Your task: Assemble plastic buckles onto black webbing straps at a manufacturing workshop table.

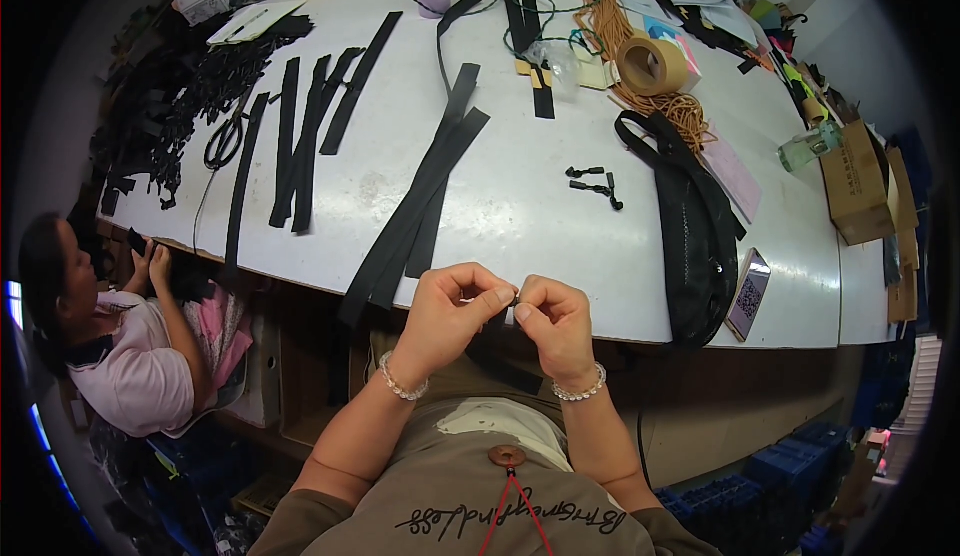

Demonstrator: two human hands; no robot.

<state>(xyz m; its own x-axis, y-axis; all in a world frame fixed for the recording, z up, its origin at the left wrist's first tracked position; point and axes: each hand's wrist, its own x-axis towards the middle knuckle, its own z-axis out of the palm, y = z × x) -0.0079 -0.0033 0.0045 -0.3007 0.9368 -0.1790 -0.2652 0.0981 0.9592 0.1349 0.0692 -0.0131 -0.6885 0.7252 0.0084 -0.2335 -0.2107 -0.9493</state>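
Observation:
Just over the table's near edge, my left hand (pixel 455 314) and my right hand (pixel 552 328) meet with thumbs and fingertips pinched together. Between them is a tiny dark piece (pixel 515 299), mostly covered by the fingers, so its kind cannot be made out. Left of my hands, long black zipper tapes (pixel 425 196) lie crossed, their lower ends reaching the table edge. Several small black zipper sliders with pulls (pixel 597 186) rest on the tabletop, beyond my right hand. A black bag (pixel 690 236) with a strap lies farther right.
More black strips (pixel 290 146) and black scissors (pixel 224 142) lie at left, near a heap of black pieces (pixel 180 86). A tape roll (pixel 650 66), brown cord (pixel 605 21) and a phone (pixel 750 294) are at right. A co-worker (pixel 140 346) sits at left.

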